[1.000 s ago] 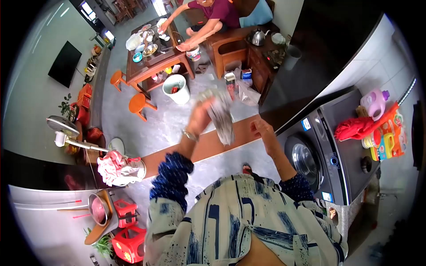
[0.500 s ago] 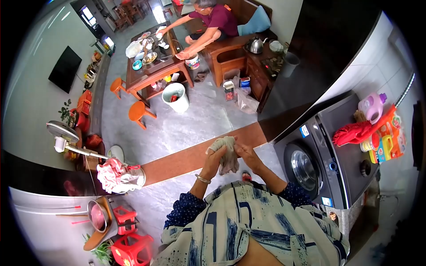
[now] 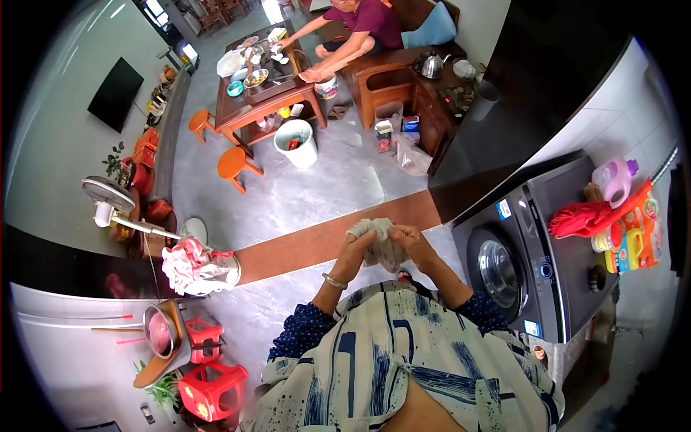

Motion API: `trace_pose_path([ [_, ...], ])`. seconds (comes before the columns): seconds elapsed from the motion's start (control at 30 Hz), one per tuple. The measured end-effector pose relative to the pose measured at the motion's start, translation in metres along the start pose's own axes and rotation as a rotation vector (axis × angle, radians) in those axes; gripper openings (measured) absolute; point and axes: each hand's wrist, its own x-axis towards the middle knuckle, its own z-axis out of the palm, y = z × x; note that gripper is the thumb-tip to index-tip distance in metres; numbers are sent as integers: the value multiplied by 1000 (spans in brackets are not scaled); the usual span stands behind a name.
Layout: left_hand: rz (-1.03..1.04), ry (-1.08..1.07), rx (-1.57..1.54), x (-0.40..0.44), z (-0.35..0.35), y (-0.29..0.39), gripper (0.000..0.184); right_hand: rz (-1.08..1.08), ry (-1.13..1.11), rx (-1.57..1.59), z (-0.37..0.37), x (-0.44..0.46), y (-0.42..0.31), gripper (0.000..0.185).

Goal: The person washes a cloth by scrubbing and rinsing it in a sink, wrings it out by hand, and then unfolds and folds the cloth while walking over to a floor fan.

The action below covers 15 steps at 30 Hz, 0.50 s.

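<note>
A greyish-beige piece of cloth point(image 3: 385, 248) is bunched between my two hands in front of my body. My left hand point(image 3: 358, 252), with a bangle on its wrist, has its fingers closed on the cloth's left side. On the other side my right hand point(image 3: 412, 243) pinches the cloth's upper right edge. What kind of cloth it is, I cannot make out. Part of my fingers is hidden behind the folds.
To the right stands a dark front-loading washing machine point(image 3: 515, 266) with a pink bottle point(image 3: 614, 180) and red cloth on top. A laundry-filled bin point(image 3: 201, 270) and a fan point(image 3: 108, 194) are at left. Another person point(image 3: 367, 32) sits by the wooden table point(image 3: 237, 119).
My right hand has closed in on the cloth, which is now gathered up higher instead of hanging down. The view has shifted slightly, and the seated person's arm has moved over the table.
</note>
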Motion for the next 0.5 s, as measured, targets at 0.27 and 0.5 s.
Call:
trace_pose_path([
  [0.27, 89, 47, 405, 10, -61, 17, 37, -228, 116, -63, -19, 19, -13, 20],
  [0.5, 138, 194, -103, 0, -65, 87, 37, -314, 171, 285, -17, 26, -82, 18],
])
